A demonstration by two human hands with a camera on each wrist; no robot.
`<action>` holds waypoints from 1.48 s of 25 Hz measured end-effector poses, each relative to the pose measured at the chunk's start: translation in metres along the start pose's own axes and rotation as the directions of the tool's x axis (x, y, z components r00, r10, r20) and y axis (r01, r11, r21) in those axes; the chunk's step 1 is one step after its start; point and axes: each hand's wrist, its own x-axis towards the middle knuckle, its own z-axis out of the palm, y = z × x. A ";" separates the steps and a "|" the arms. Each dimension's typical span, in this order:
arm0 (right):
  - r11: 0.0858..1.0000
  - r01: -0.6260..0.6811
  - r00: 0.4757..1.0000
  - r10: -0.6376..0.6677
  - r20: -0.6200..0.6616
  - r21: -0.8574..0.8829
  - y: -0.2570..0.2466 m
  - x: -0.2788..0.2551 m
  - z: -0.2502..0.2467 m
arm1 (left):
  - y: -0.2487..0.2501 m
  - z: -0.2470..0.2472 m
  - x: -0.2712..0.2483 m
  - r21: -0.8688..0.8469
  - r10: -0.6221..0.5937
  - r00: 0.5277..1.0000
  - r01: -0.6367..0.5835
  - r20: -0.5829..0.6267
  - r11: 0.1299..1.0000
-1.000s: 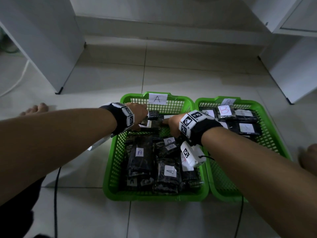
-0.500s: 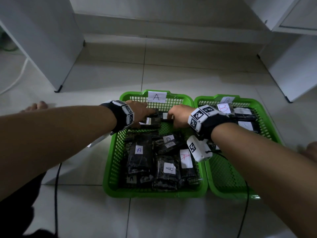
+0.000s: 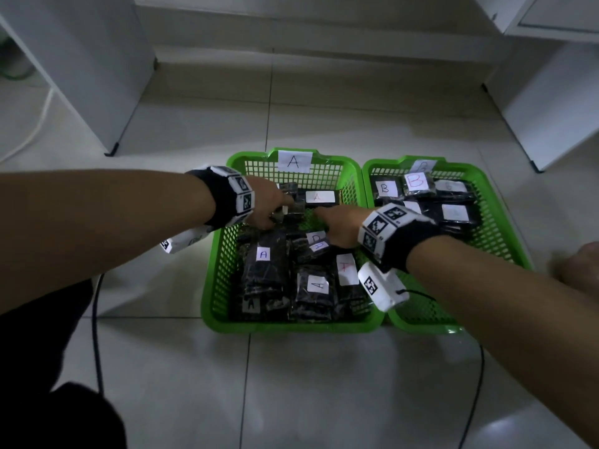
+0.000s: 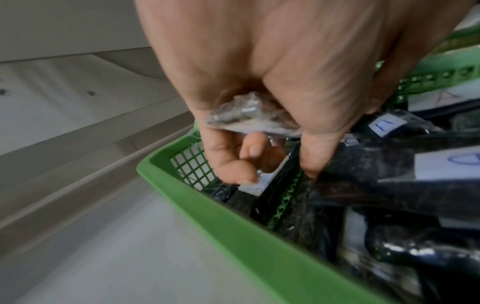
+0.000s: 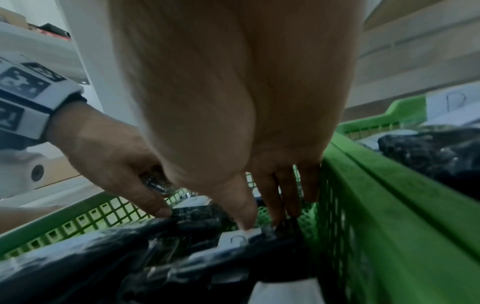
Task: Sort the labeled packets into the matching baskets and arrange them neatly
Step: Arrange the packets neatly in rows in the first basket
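Moved since earlier: right hand point(image 3: 340, 226) has slid back toward 6 o'clock, so the far packet with the A label point(image 3: 319, 197) shows now; a second ago that hand covered the spot.
Left hand point(image 3: 270, 205): over the far-left part of the A basket point(image 3: 215, 270), fingers point(image 4: 315, 156) curled round a crinkly clear-wrapped packet point(image 4: 249, 119), gripping it. The thumb tip digs in between the dark packets below.
Right hand, again: fingers point(image 5: 275, 197) pretty much straight and relaxed, pointing down into the A basket near its right wall, not curled round anything. The thumb tip rests on the white label of a dark packet point(image 5: 237, 239).
A basket: green mesh, on the tiled floor point(image 3: 324, 384), an A tag on its 12 o'clock wall. Stuffed with dark packets; one with an A label point(image 3: 263, 254) sits at about 9 o'clock of the pile, another point(image 3: 316, 283) toward 6.
B basket point(image 3: 505, 228): touching the A basket at 3 o'clock, B-labeled packets point(image 3: 416, 183) bunched at its far end.
Extras: white cabinets point(image 3: 81, 66) at 10 and 2 o'clock, cables trailing on the floor.
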 end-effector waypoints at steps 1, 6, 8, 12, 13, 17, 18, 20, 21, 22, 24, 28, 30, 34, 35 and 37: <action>1.000 0.003 1.000 -0.004 -0.021 -0.022 -0.001 0.002 0.002 | 0.001 0.000 0.000 0.019 0.018 1.000 -0.018 -0.004 1.000; 0.999 0.017 0.998 -0.015 -0.058 0.039 0.011 0.003 -0.015 | -0.003 -0.001 0.005 0.177 0.023 0.998 -0.010 -0.067 0.984; 0.998 0.007 0.999 -0.004 -0.047 0.064 0.019 0.002 -0.030 | -0.003 0.001 0.012 0.183 0.003 0.997 0.011 -0.075 0.983; 0.985 -0.055 0.988 0.077 -0.134 0.163 0.040 0.003 -0.057 | -0.007 0.002 0.020 0.167 0.036 0.999 -0.036 0.007 0.985; 0.981 -0.078 0.983 0.105 -0.150 0.176 0.045 0.003 -0.060 | -0.007 0.001 0.018 0.172 0.033 0.999 -0.039 0.038 0.984; 0.973 -0.109 0.974 0.145 -0.174 0.203 0.051 -0.001 -0.055 | -0.009 -0.002 0.013 0.236 0.038 0.999 -0.046 0.038 0.971; 0.978 -0.091 0.979 0.122 -0.165 0.186 0.052 0.000 -0.051 | -0.010 -0.002 0.013 0.247 0.042 0.999 -0.045 0.018 0.968; 0.938 -0.072 0.982 0.127 -0.143 0.339 0.054 -0.002 -0.047 | -0.012 0.001 0.012 0.231 0.020 0.998 -0.006 -0.060 0.973; 0.908 -0.082 0.980 0.148 -0.133 0.411 0.052 -0.004 -0.047 | -0.012 0.002 0.012 0.207 -0.014 0.996 0.032 -0.090 0.978; 0.898 -0.082 0.980 0.152 -0.130 0.432 0.051 -0.004 -0.048 | -0.012 0.003 0.011 0.186 -0.049 0.993 0.068 -0.104 0.980; 0.930 -0.091 0.977 0.153 -0.149 0.356 0.049 0.001 -0.048 | -0.014 0.005 0.011 0.174 -0.098 0.991 0.113 -0.096 0.978; 0.997 -0.078 0.953 0.081 -0.290 0.022 0.039 0.013 -0.045 | -0.019 0.010 0.016 0.204 -0.093 0.994 0.103 -0.057 0.974; 0.990 -0.057 0.936 0.009 -0.351 -0.129 0.034 0.013 -0.044 | -0.021 0.014 0.020 0.212 -0.076 0.996 0.085 -0.049 0.974; 0.957 -0.048 0.944 -0.050 -0.326 -0.286 0.015 0.013 -0.043 | -0.021 0.016 0.020 0.197 -0.079 0.994 0.092 -0.073 0.976; 0.953 -0.054 0.954 -0.039 -0.296 -0.300 0.009 0.015 -0.041 | -0.020 0.015 0.019 0.192 -0.084 0.994 0.096 -0.071 0.977; 0.948 -0.052 0.970 -0.026 -0.240 -0.314 0.001 0.021 -0.035 | -0.019 0.014 0.019 0.178 -0.096 0.993 0.106 -0.064 0.978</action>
